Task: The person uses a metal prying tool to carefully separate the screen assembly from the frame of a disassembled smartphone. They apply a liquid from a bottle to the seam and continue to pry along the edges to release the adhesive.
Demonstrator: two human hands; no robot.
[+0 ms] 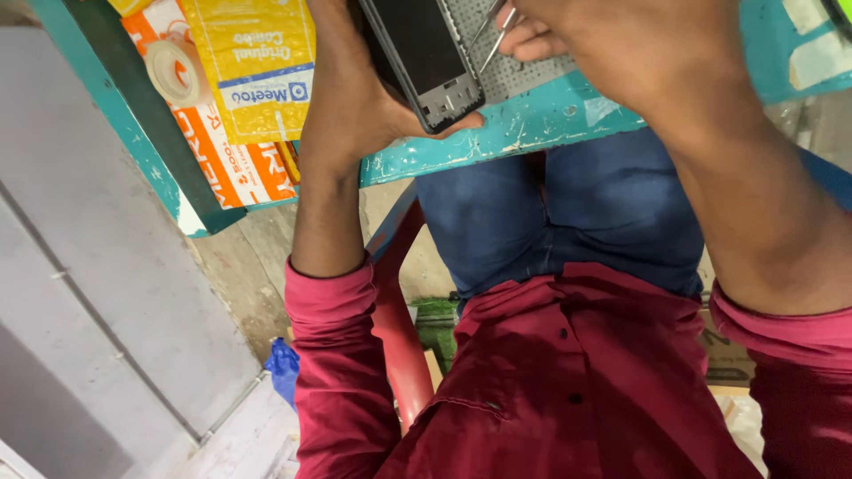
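Your left hand (355, 98) cradles the phone (424, 62) at the top centre of the frame, fingers wrapped behind it and the thumb hooked under its lower end, where the glass gives way to exposed parts. Keep that grip firm but off the bared section; a thumb pad sliding onto it would block the tool and could smudge the contacts.

Your right hand (612, 44) comes in from the upper right, closed on a pair of metal tweezers (495, 35), their tips angled down and left toward the phone's right edge. The tips sit over the grey perforated mat (524, 75), just beside the phone. I'd judge the fine work calls for a low angle here: bring the tips in almost flat, and rest the heel of the hand on the surface (532, 124) so the tremor dies out.

The phone's lower corner overhangs the chipped teal edge of that surface, above your lap. Slide it back over the mat if you can; a small part that slips off there falls past your knees.

At the upper left, the yellow padded envelope (253, 53) and the roll of tape (173, 71) lie well apart from the work.
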